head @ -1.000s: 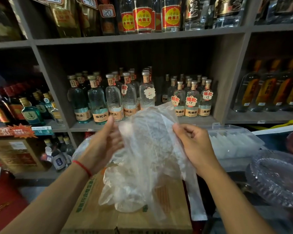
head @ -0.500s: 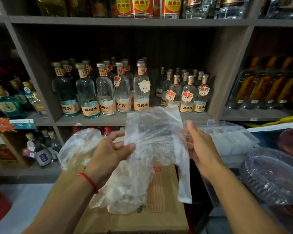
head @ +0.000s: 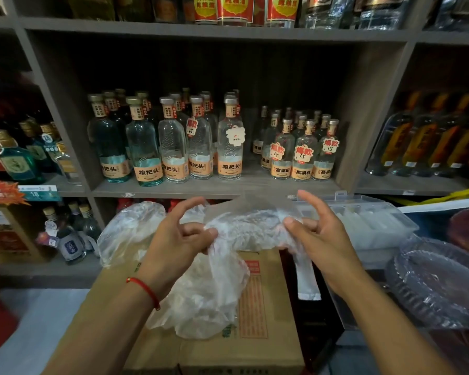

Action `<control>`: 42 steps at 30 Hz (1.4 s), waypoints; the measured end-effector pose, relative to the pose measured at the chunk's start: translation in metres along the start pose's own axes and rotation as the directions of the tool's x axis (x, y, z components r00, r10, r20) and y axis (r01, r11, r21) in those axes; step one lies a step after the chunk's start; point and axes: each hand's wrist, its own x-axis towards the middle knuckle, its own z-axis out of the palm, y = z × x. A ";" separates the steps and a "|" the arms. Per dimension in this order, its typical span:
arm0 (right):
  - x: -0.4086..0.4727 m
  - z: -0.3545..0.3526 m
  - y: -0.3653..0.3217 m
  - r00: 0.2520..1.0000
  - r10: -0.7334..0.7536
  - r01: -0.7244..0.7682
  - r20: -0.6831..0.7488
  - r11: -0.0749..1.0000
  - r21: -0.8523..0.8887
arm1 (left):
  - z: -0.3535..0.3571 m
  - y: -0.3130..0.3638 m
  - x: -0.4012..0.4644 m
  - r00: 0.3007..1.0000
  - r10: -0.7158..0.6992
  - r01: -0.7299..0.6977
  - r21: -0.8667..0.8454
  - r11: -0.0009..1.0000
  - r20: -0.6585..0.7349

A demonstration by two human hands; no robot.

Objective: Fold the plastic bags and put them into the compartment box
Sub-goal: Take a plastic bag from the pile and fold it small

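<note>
Plastic bag (head: 244, 226), clear and crumpled, is held in the air between both hands, above a cardboard box (head: 260, 307). Left hand (head: 173, 239) pinches the bag's left end between thumb and curled fingers; the index finger is raised clear of the film. Right hand (head: 317, 234) grips the right end with thumb and lower fingers, the index finger standing up free. The span between the two hands is bunched into a rough band. One loose tail hangs down from the left grip and drapes onto the box top; a narrower white strip (head: 307, 280) hangs past the box's right edge.

A second plastic bag (head: 127, 228) lies puffed up at the box's far left corner, overhanging that edge (whether it joins the held bag cannot be told).

Compartment box (head: 374, 223), clear plastic, sits to the right of the right hand and near it; pale contents show through its walls, and whether its lid is raised cannot be told. A stack of clear plastic trays (head: 439, 288) lies at the near right.

Beyond the hands stands a grey shelf unit (head: 214, 189) carrying rows of glass bottles (head: 173, 147); its front edge lies just beyond the raised fingertips. Open floor (head: 38, 320) shows to the left of the box.
</note>
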 end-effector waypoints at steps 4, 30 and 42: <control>-0.006 -0.005 -0.008 0.991 -0.127 0.128 0.029 0.991 -0.046 | -0.003 0.005 -0.002 0.996 0.093 -0.093 0.048 0.995 -0.010; -0.015 -0.018 -0.024 0.967 -0.247 0.254 0.060 0.934 -0.252 | 0.003 0.012 -0.005 0.970 0.240 -0.241 0.081 0.967 0.024; -0.019 0.006 -0.008 0.932 0.362 -0.359 -0.024 0.929 0.089 | 0.015 -0.008 -0.002 0.992 0.078 -0.079 -0.005 0.997 -0.100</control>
